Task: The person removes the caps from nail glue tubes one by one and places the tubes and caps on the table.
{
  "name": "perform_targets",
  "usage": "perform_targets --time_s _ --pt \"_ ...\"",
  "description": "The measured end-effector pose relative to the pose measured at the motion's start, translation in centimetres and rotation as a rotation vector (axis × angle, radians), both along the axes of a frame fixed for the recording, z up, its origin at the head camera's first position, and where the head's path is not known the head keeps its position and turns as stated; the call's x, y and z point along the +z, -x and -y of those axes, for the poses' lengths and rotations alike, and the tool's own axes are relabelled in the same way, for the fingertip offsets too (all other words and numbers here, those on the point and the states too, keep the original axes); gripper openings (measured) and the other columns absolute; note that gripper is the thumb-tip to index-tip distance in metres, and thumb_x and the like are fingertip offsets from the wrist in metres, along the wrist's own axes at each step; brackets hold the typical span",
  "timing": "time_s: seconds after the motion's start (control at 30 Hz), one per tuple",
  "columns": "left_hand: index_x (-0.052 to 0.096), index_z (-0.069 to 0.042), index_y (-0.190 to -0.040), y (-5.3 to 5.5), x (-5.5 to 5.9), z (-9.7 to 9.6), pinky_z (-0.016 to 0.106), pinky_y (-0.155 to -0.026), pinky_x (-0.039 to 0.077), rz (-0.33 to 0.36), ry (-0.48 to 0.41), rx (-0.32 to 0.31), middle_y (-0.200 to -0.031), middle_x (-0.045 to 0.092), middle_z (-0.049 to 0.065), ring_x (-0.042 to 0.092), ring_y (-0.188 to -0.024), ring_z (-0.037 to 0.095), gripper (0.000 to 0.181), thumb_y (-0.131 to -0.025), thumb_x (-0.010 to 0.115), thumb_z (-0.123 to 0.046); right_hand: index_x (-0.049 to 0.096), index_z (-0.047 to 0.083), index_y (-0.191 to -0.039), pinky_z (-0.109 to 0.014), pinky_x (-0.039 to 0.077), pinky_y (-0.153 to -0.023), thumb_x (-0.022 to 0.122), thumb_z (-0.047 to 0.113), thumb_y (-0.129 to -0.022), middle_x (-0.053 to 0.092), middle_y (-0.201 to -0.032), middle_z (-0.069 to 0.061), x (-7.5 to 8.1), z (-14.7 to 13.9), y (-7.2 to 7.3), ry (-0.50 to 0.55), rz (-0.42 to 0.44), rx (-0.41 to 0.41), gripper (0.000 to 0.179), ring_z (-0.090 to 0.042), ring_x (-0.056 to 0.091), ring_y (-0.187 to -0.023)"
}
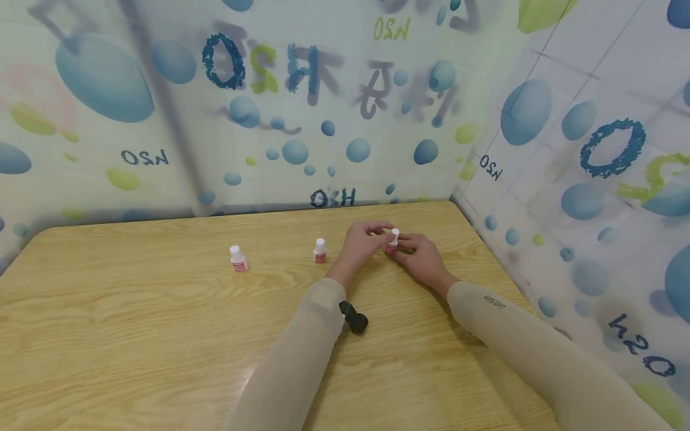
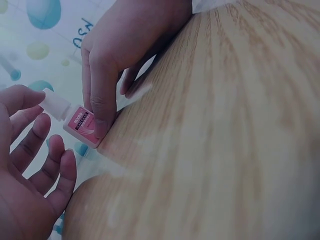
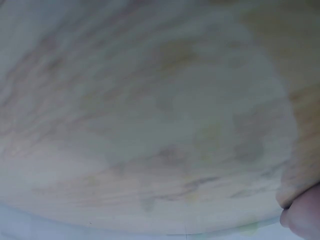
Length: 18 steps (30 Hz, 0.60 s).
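Observation:
A small nail glue bottle (image 2: 82, 125) with a pink label and white cap (image 2: 55, 103) stands upright on the table, between both hands. My left hand (image 1: 362, 244) pinches its cap between thumb and forefinger, the other fingers spread apart from the bottle in the left wrist view. My right hand (image 1: 423, 261) holds the bottle's body low down at the label, and its fingers partly cover it. In the right wrist view only a blurred fingertip (image 3: 304, 215) shows at the lower right corner.
Two similar bottles stand to the left, a nearer-to-hand bottle (image 1: 320, 251) and a farther bottle (image 1: 238, 259). A black device (image 1: 354, 318) sits at the left wrist. The wooden table (image 1: 135, 323) meets a patterned sheet wall (image 1: 345, 155) at the back and right.

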<state>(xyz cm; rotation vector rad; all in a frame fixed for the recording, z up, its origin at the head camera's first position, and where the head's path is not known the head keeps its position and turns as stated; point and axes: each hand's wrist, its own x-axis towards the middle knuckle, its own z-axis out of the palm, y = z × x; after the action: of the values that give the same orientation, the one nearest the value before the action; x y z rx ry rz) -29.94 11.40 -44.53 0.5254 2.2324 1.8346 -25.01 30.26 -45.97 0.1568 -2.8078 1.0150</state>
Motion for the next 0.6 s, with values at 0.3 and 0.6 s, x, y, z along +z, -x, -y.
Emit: perform_targets --time_s 0.3,0.6 --pt "0.082 -0.022 -0.119 0.00 0.02 0.10 0.028 -0.070 0.050 -0.009 -0.002 -0.012 -0.113 0.076 0.006 0.063 -0.093 0.019 0.024 -0.098 0.077 -0.033 0.079 0.017 -0.129 -0.056 0.042 -0.119 0.079 0.035 -0.097 0.066 -0.149 -0.007 -0.01 -0.01 -0.09 0.001 0.005 -0.004 0.036 -0.034 0.057 -0.138" --pt "0.081 -0.018 -0.122 -0.08 0.11 0.11 0.027 -0.069 0.049 -0.018 0.001 -0.017 -0.108 0.073 0.005 0.062 -0.093 0.018 0.029 -0.098 0.078 -0.034 0.079 0.017 -0.129 -0.056 0.043 -0.117 0.079 0.035 -0.098 0.067 -0.148 -0.006 -0.02 -0.01 -0.16 -0.008 -0.014 0.008 0.036 -0.035 0.059 -0.135"
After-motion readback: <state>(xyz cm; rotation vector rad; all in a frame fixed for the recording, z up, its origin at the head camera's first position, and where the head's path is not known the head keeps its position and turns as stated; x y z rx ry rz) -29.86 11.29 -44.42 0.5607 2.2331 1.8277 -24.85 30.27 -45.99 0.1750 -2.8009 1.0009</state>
